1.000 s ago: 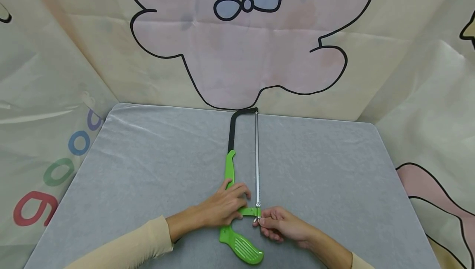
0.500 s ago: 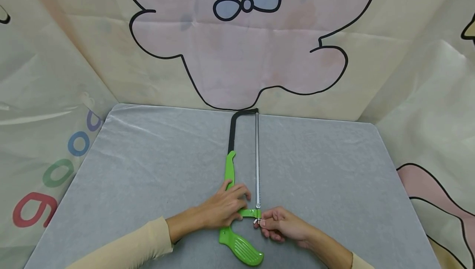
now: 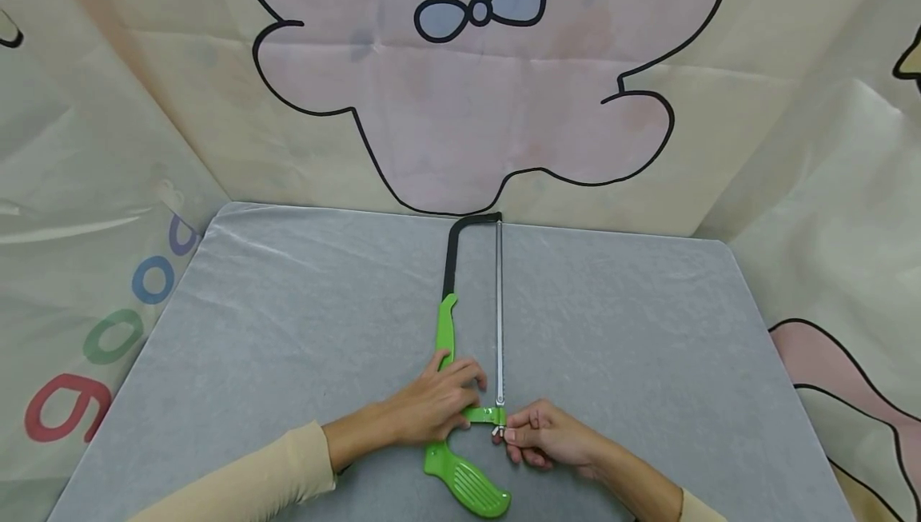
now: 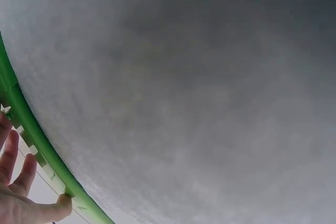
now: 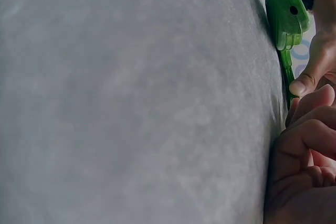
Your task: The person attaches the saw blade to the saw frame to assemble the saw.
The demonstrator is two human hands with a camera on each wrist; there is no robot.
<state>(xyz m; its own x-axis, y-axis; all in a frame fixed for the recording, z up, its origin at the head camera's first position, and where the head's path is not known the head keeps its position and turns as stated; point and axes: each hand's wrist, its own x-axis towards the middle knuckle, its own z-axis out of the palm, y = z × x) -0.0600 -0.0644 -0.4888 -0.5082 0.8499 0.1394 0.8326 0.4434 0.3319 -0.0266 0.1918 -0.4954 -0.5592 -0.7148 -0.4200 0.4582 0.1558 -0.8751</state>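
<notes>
A hacksaw with a green handle [image 3: 471, 484], black front bow [image 3: 450, 258] and thin silver blade [image 3: 500, 314] lies on the grey cloth, front end away from me. My left hand [image 3: 432, 402] grips the green frame just ahead of the handle, fingers spread over it and thumb at the short green crosspiece [image 3: 485, 415]. In the left wrist view its fingers [image 4: 26, 174] lie along the green frame [image 4: 47, 150]. My right hand [image 3: 550, 436] pinches a small silver wing nut [image 3: 498, 431] at the blade's near end. The right wrist view shows its curled fingers [image 5: 307, 140]; the nut is hidden there.
A grey cloth [image 3: 633, 330] covers the table. Pale printed sheets hang behind the table [image 3: 460, 130] and on both sides, with coloured letters [image 3: 68, 406] on the left one. The bow's front end lies near the table's back edge.
The wings of the nut have turned slightly between my right fingertips. My left hand keeps its place on the frame, and the hacksaw lies almost as before.
</notes>
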